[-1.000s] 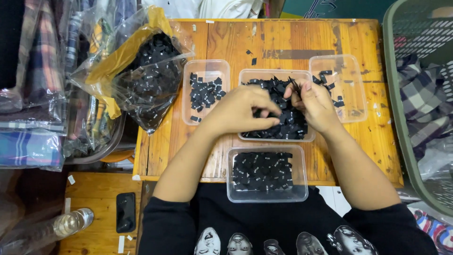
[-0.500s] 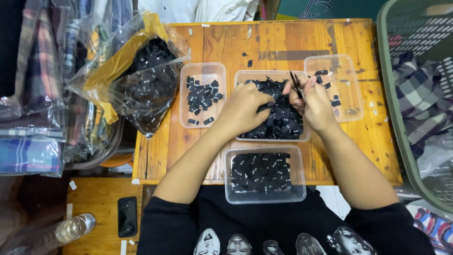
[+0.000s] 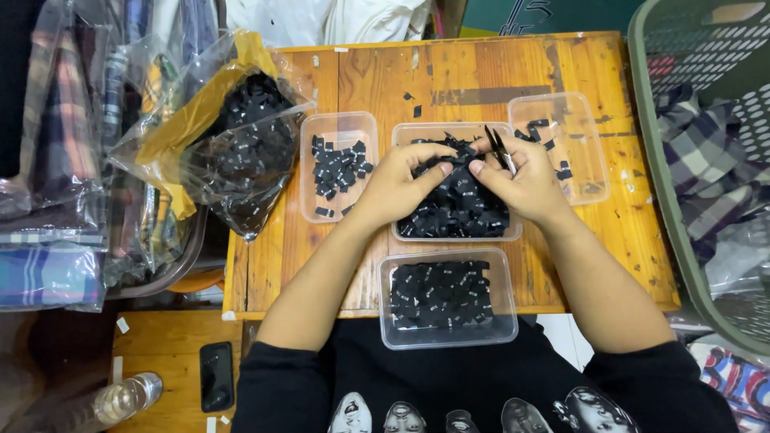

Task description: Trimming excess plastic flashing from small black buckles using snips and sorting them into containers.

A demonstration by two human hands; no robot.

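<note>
Both hands have lifted slightly from the pile since the earlier frame and now meet above the far rim of the middle tray [image 3: 455,238].

Left hand [image 3: 399,186]: fingers clenched on a small black label piece [image 3: 454,161], pinched between thumb and forefinger. Right hand [image 3: 523,180]: pinches the same piece from the other side and also grasps a pair of small black snips [image 3: 497,147], blades pointing away from the person.

Packages and containers:
- Clear plastic bag [image 3: 233,148], far left of the wooden table [image 3: 449,76], open, with a yellow lining, full of black pieces.
- Left tray [image 3: 337,216], clear, rectangular, thinly filled with black pieces.
- Middle tray, clear, heaped with black pieces, directly under both hands.
- Right tray [image 3: 589,160], clear, holding a few scattered pieces.
- Near tray [image 3: 445,337], clear, overhanging the near table edge, filled with flat black pieces bearing small white marks.

Open room: bare wood lies beyond the trays and along the right edge. A green mesh basket [image 3: 654,152] borders the right side. A dark phone [image 3: 216,375] and a clear bottle [image 3: 120,399] lie on the lower surface at left.
</note>
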